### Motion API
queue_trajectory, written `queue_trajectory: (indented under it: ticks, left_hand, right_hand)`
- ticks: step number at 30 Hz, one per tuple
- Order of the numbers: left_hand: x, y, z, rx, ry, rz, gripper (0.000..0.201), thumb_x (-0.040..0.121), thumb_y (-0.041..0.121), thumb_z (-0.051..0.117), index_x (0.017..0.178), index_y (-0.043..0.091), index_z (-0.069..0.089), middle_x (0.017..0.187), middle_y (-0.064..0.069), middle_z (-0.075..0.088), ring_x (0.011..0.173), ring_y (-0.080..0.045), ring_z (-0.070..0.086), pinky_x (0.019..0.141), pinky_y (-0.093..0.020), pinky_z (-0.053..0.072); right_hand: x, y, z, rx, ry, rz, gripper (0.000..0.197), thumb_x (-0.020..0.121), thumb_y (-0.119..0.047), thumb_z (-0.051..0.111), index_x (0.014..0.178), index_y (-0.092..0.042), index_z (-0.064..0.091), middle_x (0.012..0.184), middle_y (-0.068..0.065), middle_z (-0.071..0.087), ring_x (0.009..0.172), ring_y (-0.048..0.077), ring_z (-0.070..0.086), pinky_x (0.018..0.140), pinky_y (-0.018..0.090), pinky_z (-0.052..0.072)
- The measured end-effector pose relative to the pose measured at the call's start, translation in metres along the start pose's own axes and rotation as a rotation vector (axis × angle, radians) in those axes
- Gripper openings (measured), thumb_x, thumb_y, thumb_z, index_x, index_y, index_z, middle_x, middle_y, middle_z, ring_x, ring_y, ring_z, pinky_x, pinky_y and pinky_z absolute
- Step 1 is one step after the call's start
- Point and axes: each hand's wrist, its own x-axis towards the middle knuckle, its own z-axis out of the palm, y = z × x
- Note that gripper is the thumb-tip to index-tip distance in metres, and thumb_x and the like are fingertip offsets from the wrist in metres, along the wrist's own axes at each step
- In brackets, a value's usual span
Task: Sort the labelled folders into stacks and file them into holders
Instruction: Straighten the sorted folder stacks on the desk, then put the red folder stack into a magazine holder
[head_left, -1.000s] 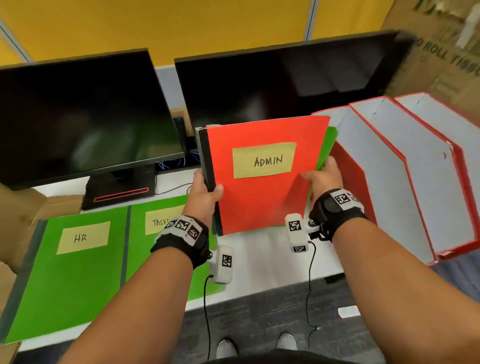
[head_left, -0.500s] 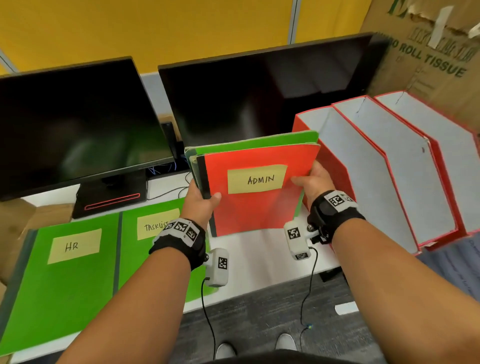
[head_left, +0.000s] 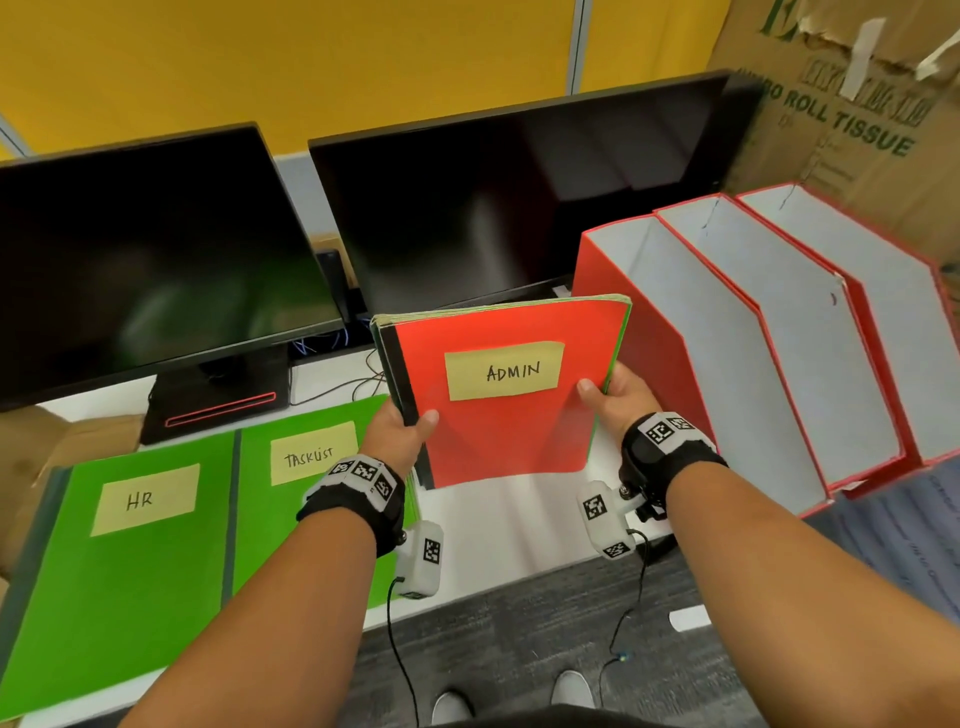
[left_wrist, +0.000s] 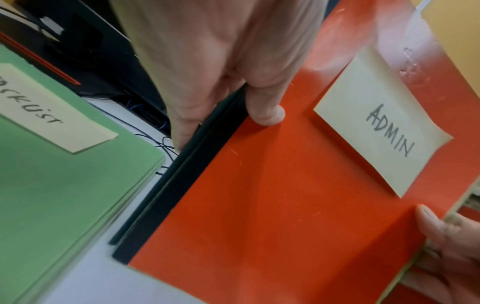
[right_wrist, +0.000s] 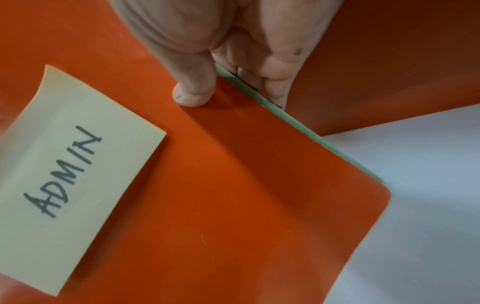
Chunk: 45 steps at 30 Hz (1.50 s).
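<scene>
A stack of folders fronted by a red one labelled ADMIN (head_left: 498, 431) (left_wrist: 272, 195) (right_wrist: 233, 185) stands nearly upright above the white desk (head_left: 514, 525). Green folders show behind it at the top and right edges. My left hand (head_left: 400, 434) (left_wrist: 233, 98) grips the black spine, thumb on the red cover. Gripping the right edge is my right hand (head_left: 618, 397) (right_wrist: 221, 86), its thumb on the cover and its fingers behind. Three red file holders (head_left: 737, 332) stand just right of the stack. Green folders labelled HR (head_left: 119, 571) and TASKLIST (head_left: 306, 493) (left_wrist: 64, 174) lie flat at the left.
Two dark monitors (head_left: 514, 208) stand close behind the folders, with cables on the desk between them. A cardboard box (head_left: 857, 119) rises behind the holders. Brown cardboard (head_left: 31, 452) sits at the far left. Grey carpet and shoes show below the desk edge.
The stack has come down and been squared: the green folders that stuck out behind the red one now line up with it. Both hands have kept their grip.
</scene>
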Motion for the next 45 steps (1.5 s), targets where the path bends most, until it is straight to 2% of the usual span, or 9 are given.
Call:
queue_trajectory:
  ticks: [7, 16, 21, 24, 28, 30, 37, 42, 45]
  left_hand:
    - [-0.006, 0.016, 0.002, 0.062, 0.052, 0.003, 0.03, 0.084, 0.026, 0.063, 0.114, 0.025, 0.063, 0.108, 0.002, 0.071, 0.1, -0.023, 0.066, 0.095, -0.048, 0.05]
    - [-0.005, 0.074, -0.004, 0.083, 0.094, 0.171, 0.029, 0.089, 0.024, 0.06, 0.117, 0.023, 0.051, 0.109, 0.003, 0.065, 0.099, -0.019, 0.062, 0.093, -0.042, 0.05]
    - [-0.004, 0.125, -0.005, 0.083, 0.079, 0.307, 0.023, 0.093, 0.026, 0.057, 0.111, 0.021, 0.045, 0.11, 0.0, 0.061, 0.1, -0.021, 0.06, 0.089, -0.039, 0.049]
    - [0.001, 0.146, -0.002, 0.049, 0.048, 0.356, 0.022, 0.091, 0.031, 0.056, 0.109, 0.029, 0.045, 0.11, 0.003, 0.062, 0.101, -0.02, 0.062, 0.091, -0.044, 0.051]
    - [0.007, 0.166, 0.006, 0.025, 0.008, 0.375, 0.018, 0.083, 0.04, 0.058, 0.087, 0.052, 0.045, 0.107, 0.004, 0.064, 0.099, -0.021, 0.064, 0.089, -0.052, 0.052]
    - [0.006, 0.176, 0.012, 0.015, -0.003, 0.384, 0.019, 0.082, 0.038, 0.059, 0.086, 0.052, 0.047, 0.106, 0.004, 0.064, 0.098, -0.022, 0.065, 0.088, -0.052, 0.053]
    - [0.003, 0.228, 0.054, -0.046, -0.041, 0.432, 0.017, 0.081, 0.039, 0.06, 0.088, 0.05, 0.049, 0.107, 0.005, 0.064, 0.1, -0.021, 0.064, 0.089, -0.052, 0.052]
    - [-0.006, 0.27, 0.104, -0.111, -0.056, 0.502, 0.028, 0.085, 0.034, 0.058, 0.111, 0.038, 0.047, 0.11, 0.008, 0.063, 0.103, -0.017, 0.063, 0.093, -0.05, 0.051]
    - [-0.013, 0.29, 0.141, -0.148, -0.062, 0.542, 0.029, 0.091, 0.026, 0.056, 0.117, 0.032, 0.045, 0.109, 0.011, 0.062, 0.103, -0.014, 0.062, 0.095, -0.048, 0.05]
  right_hand:
    - [0.001, -0.001, 0.001, -0.008, 0.023, -0.004, 0.027, 0.09, -0.015, 0.057, 0.11, -0.032, 0.06, 0.108, -0.002, 0.069, 0.103, 0.02, 0.064, 0.098, 0.046, 0.047]
    - [-0.012, -0.046, -0.014, 0.034, 0.114, -0.093, 0.032, 0.081, -0.032, 0.056, 0.113, -0.035, 0.06, 0.107, -0.007, 0.07, 0.101, 0.018, 0.065, 0.095, 0.047, 0.049]
    - [-0.018, -0.083, -0.033, 0.191, 0.209, -0.148, 0.023, 0.075, -0.035, 0.063, 0.098, -0.037, 0.065, 0.103, -0.001, 0.072, 0.098, 0.024, 0.067, 0.091, 0.05, 0.051]
    - [-0.027, -0.095, -0.048, 0.327, 0.231, -0.161, 0.028, 0.072, -0.035, 0.068, 0.099, -0.03, 0.067, 0.105, 0.007, 0.072, 0.099, 0.03, 0.067, 0.091, 0.053, 0.051]
    - [-0.047, -0.11, -0.063, 0.478, 0.208, -0.183, 0.017, 0.09, -0.01, 0.06, 0.103, -0.02, 0.065, 0.098, 0.004, 0.073, 0.092, 0.022, 0.069, 0.085, 0.041, 0.054]
    - [-0.051, -0.112, -0.07, 0.488, 0.2, -0.196, 0.02, 0.09, -0.007, 0.06, 0.105, -0.019, 0.064, 0.097, 0.001, 0.073, 0.091, 0.018, 0.069, 0.085, 0.037, 0.055]
    - [-0.051, -0.135, -0.127, 0.457, 0.292, -0.266, 0.028, 0.076, -0.016, 0.069, 0.103, -0.021, 0.065, 0.11, 0.013, 0.069, 0.104, 0.032, 0.065, 0.096, 0.053, 0.048]
    - [-0.051, -0.151, -0.188, 0.436, 0.355, -0.309, 0.024, 0.071, -0.017, 0.071, 0.094, -0.021, 0.067, 0.105, 0.014, 0.07, 0.097, 0.032, 0.066, 0.093, 0.055, 0.048]
    - [-0.059, -0.152, -0.228, 0.447, 0.333, -0.326, 0.017, 0.083, -0.006, 0.068, 0.098, -0.012, 0.065, 0.106, 0.018, 0.068, 0.094, 0.03, 0.064, 0.094, 0.051, 0.05]
